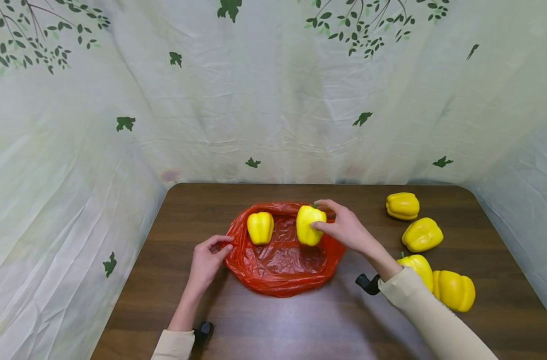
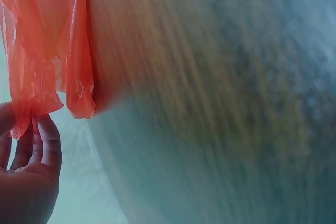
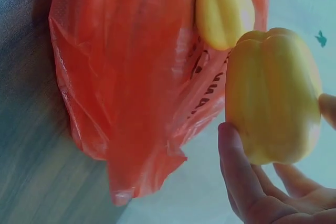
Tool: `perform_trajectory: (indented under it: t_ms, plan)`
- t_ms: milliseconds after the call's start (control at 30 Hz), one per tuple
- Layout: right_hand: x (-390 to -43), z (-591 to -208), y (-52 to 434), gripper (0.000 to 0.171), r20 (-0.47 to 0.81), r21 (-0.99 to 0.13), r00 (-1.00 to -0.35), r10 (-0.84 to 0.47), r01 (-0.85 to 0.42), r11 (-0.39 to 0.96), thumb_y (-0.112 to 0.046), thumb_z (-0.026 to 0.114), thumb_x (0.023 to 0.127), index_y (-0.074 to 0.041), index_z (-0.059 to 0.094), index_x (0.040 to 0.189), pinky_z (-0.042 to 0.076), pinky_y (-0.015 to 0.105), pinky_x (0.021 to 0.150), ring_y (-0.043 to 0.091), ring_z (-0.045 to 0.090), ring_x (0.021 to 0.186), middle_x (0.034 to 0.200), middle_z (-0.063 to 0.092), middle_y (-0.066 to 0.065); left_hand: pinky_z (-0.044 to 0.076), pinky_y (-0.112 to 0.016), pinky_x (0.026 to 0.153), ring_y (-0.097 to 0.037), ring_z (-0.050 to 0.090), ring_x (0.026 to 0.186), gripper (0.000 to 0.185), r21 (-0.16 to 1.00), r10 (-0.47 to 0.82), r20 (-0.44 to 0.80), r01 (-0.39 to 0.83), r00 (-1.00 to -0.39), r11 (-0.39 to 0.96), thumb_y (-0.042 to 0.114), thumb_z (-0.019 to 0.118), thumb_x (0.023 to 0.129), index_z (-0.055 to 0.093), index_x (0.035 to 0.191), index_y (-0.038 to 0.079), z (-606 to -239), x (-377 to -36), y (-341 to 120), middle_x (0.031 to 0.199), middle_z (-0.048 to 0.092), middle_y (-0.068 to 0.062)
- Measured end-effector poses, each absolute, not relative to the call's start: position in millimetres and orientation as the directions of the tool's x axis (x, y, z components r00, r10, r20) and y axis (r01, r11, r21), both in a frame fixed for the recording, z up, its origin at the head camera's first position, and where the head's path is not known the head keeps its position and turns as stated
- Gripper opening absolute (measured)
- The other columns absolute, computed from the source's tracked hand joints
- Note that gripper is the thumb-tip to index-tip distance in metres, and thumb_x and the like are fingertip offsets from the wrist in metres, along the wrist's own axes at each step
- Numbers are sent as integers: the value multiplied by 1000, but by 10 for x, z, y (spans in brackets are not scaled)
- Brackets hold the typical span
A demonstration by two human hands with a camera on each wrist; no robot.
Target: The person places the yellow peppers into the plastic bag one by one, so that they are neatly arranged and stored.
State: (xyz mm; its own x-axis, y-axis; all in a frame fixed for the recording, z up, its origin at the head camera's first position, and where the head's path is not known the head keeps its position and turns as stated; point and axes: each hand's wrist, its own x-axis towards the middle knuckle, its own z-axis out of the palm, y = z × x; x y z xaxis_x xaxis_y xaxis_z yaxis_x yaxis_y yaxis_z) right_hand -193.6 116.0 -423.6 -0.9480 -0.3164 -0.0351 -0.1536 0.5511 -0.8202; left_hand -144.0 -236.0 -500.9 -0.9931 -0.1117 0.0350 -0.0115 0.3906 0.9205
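Note:
A red plastic bag [image 1: 278, 285] lies spread wide at its mouth on the table. One yellow bell pepper [image 1: 260, 228] sits inside it, toward the back left. My right hand [image 1: 345, 227] grips a second yellow bell pepper [image 1: 310, 226] by its stem end and side, over the right part of the bag. That same held pepper [image 3: 273, 98] fills much of the right wrist view, fingers around its lower end. At the bag's left rim, my left hand [image 1: 208, 260] pinches the plastic; the left wrist view shows the fingertips [image 2: 47, 129] on the bag's edge.
Several more yellow bell peppers stand along the right side of the brown wooden table [image 1: 134, 300], among them one at the back [image 1: 402, 206] and one near the right sleeve [image 1: 454, 291]. Pale leaf-patterned cloth [image 1: 273, 125] hangs behind the table and at its sides.

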Motion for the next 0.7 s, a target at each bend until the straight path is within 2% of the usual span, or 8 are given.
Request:
perform_trajectory:
  t_ms: [467, 700]
  plan:
    - [-2038, -4196, 1021, 57, -95, -785, -908, -407, -183, 592, -37, 70, 82, -12, 51, 130, 49, 39, 83, 22, 54, 105, 121, 56, 6, 53, -24, 68, -26, 60, 82, 17, 933, -92, 25, -10, -995, 359, 6, 66, 86, 69, 103, 6, -5015, -1435, -2368, 103, 64, -13]
    - [-2119, -4169, 893, 55, -127, -768, -878, -461, -207, 606, -35, 69, 83, -10, 51, 129, 48, 36, 83, 21, 55, 98, 120, 56, 7, 53, -25, 69, -24, 59, 81, 15, 927, -99, 39, -1, -994, 375, 7, 65, 87, 69, 101, 10, -4997, -1424, -2368, 101, 64, -9]
